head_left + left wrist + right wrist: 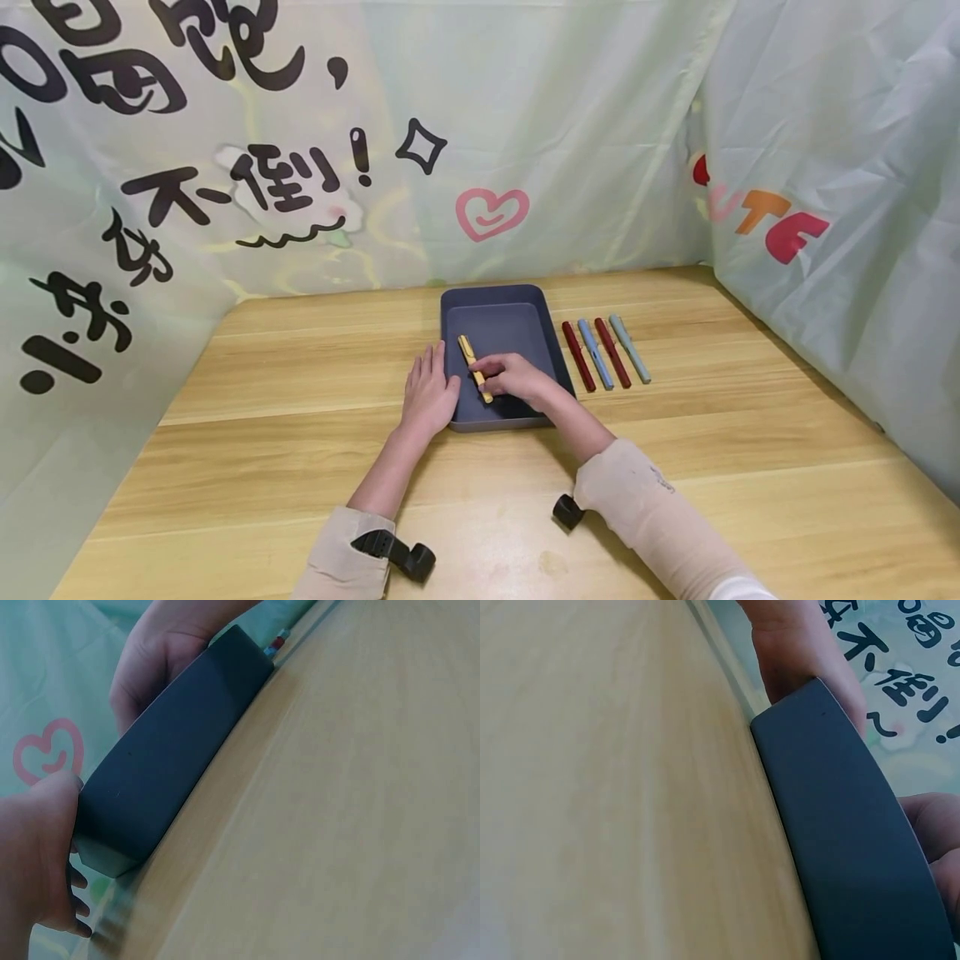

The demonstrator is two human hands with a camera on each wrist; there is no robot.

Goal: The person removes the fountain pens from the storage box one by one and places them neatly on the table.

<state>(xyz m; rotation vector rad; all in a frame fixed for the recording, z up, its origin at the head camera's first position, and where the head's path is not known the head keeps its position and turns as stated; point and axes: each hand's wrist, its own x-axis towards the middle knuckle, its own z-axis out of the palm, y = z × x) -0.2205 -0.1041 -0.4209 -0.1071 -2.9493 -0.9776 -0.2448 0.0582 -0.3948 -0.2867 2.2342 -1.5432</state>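
A dark blue-grey tray [497, 294] sits mid-table. Inside it lies a yellow pen [468, 352], angled toward the near left corner. My right hand [495, 372] reaches over the tray's near rim and pinches the pen's lower half. My left hand [431, 379] lies flat on the table, fingers straight, against the tray's left wall. In the left wrist view the tray's outer wall [165, 765] fills the middle, with my left hand [37, 855] at its corner and my right hand [154, 656] beyond. The right wrist view shows the tray wall [847, 825] and my right hand [939, 825] at the edge.
Several pens lie side by side right of the tray: a dark red pen [578, 357], a blue pen [596, 354], another red pen [612, 352] and a grey-green pen [630, 349]. Printed fabric walls [525, 125] close in the wooden table [300, 467] at back, left and right.
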